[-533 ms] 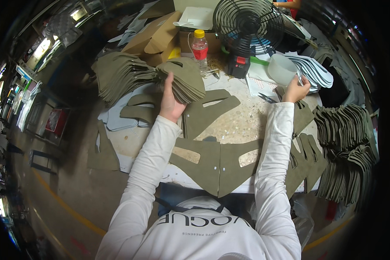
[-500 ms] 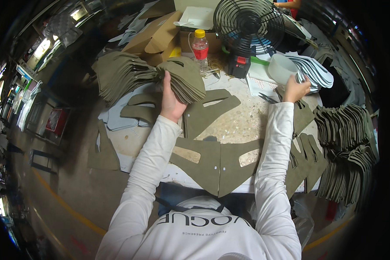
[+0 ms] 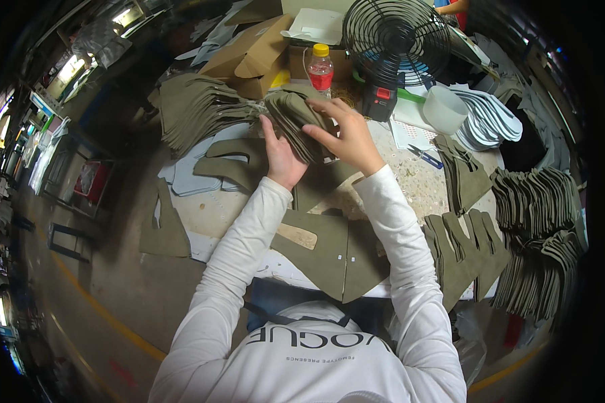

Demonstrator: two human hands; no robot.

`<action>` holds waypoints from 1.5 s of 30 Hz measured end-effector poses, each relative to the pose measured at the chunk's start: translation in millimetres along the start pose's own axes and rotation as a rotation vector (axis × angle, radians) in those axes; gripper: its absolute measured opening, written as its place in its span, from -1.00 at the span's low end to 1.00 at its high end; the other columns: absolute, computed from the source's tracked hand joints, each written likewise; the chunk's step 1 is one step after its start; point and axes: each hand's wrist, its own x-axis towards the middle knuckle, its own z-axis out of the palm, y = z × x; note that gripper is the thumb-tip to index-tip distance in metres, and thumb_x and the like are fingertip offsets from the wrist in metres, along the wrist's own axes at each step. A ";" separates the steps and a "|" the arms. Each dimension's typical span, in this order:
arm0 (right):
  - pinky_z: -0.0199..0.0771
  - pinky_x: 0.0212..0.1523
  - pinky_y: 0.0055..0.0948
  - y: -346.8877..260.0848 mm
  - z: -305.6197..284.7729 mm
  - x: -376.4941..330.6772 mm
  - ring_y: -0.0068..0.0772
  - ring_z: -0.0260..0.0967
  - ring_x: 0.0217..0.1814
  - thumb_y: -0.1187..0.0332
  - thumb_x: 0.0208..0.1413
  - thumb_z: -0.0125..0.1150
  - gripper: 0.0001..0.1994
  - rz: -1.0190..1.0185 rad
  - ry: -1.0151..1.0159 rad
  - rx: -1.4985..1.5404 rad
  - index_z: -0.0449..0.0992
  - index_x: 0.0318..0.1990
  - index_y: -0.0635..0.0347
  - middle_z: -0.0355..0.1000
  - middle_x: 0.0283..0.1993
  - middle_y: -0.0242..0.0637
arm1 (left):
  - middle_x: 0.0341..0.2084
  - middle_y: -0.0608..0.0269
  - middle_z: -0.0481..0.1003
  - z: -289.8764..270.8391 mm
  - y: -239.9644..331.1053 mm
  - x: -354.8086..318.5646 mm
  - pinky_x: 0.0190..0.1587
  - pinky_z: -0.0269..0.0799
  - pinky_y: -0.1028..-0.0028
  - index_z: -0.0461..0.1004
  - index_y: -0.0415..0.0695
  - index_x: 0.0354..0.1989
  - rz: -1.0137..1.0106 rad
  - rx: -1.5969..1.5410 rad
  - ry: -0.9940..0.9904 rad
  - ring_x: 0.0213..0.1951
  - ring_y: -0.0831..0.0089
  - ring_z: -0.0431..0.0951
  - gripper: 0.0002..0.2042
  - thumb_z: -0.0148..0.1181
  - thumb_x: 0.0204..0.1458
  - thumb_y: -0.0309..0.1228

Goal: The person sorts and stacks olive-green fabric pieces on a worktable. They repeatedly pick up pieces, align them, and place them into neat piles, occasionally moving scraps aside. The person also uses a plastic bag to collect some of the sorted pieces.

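Observation:
A thick stack of olive-green cut fabric pieces (image 3: 290, 121) is tilted up at the far left of the table. My left hand (image 3: 286, 160) grips it from the near left, thumb raised along the side and the other fingers partly hidden under the layers. At the right side of the same stack, my right hand (image 3: 353, 140) has its fingers stretched and thumb apart, the tips at the upper layers. Another fanned olive stack (image 3: 198, 111) lies just left of it. Nearer me, flat olive panels with slots (image 3: 316, 258) are spread on the table.
A red-labelled bottle with yellow cap (image 3: 321, 67), a black fan (image 3: 396, 40) and cardboard boxes (image 3: 255, 50) stand at the back. Right of them are a translucent round container (image 3: 445, 109), white pieces (image 3: 491, 117) and blue-handled snips (image 3: 427, 158). Olive bundles (image 3: 534, 201) hang over the right edge.
My right hand has moved left from beside the translucent container to the fabric stack. The stack in my left hand has turned to stand steeper.

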 end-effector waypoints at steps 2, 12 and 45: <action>0.47 -0.17 -0.16 -1.1 -2.8 1.9 0.04 0.47 -0.12 0.23 0.00 0.33 -0.58 0.018 0.071 0.091 0.50 0.06 0.04 0.46 -0.12 -0.12 | 0.20 0.23 0.32 2.3 0.7 -0.3 0.30 0.18 0.27 0.20 -0.09 0.31 0.005 -0.011 0.011 0.23 0.30 0.31 -0.21 -0.32 0.16 0.35; 0.48 -0.30 -0.19 -7.3 1.1 -3.9 -0.05 0.46 -0.17 0.09 -0.04 0.37 -0.67 -0.067 0.024 -0.142 0.48 -0.17 -0.03 0.37 -0.15 -0.24 | 0.21 0.25 0.30 6.2 2.7 -3.9 0.30 0.16 0.31 0.16 -0.07 0.33 0.023 0.014 0.014 0.24 0.35 0.29 -0.20 -0.35 0.17 0.36; 0.49 -0.26 -0.19 -8.1 7.4 -16.1 -0.01 0.51 -0.27 0.03 -0.09 0.43 -0.58 -0.016 -0.009 -0.341 0.66 -0.17 0.13 0.48 -0.23 -0.15 | 0.16 0.16 0.36 6.7 -20.4 -11.4 0.23 0.29 0.26 0.21 -0.11 0.28 -0.087 0.139 0.064 0.17 0.30 0.39 -0.24 -0.36 0.19 0.32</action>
